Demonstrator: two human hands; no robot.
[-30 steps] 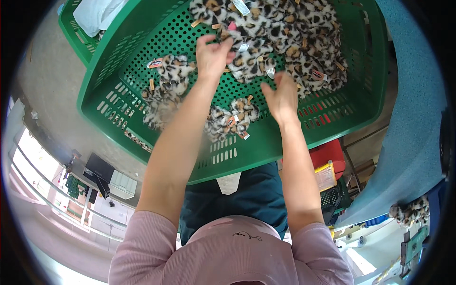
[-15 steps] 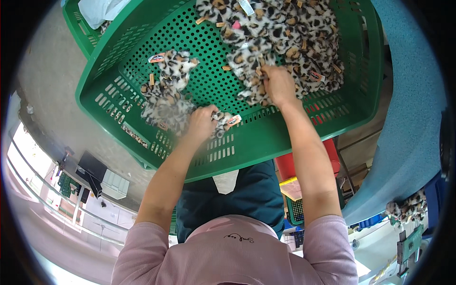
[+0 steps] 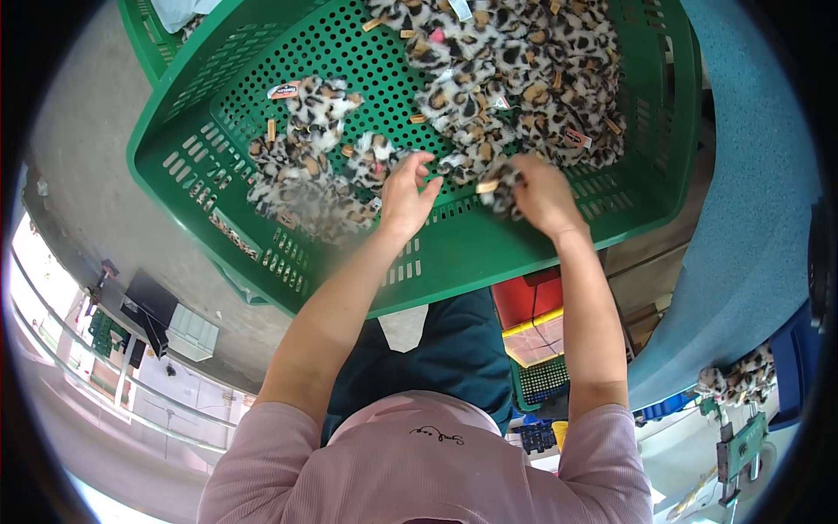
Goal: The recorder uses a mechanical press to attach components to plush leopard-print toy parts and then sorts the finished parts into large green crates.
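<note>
My left hand (image 3: pixel 408 196) hovers over the near part of a green perforated basket (image 3: pixel 463 253), its thumb and fingers apart with nothing between them. Just left of it lies a leopard-print plush piece (image 3: pixel 371 162), next to a smaller heap of plush pieces (image 3: pixel 305 188) with paper tags. At the right, my right hand (image 3: pixel 546 196) is closed on another leopard-print plush piece (image 3: pixel 499 196), which shows a small tan tab. Beyond that hand, a larger heap of similar plush pieces (image 3: pixel 524 74) fills the basket's far right; the fingertips are partly hidden by fur.
A second green basket (image 3: pixel 144 44) with a pale bag stands at the far left. To the right is a large blue surface (image 3: pixel 755 175). Below the basket's near edge are a red container (image 3: pixel 526 297) and a green crate (image 3: pixel 541 382).
My left hand has let go of a tagged plush piece at the near edge and moved right and away from me. My right hand has drawn a plush piece nearer, off the larger heap.
</note>
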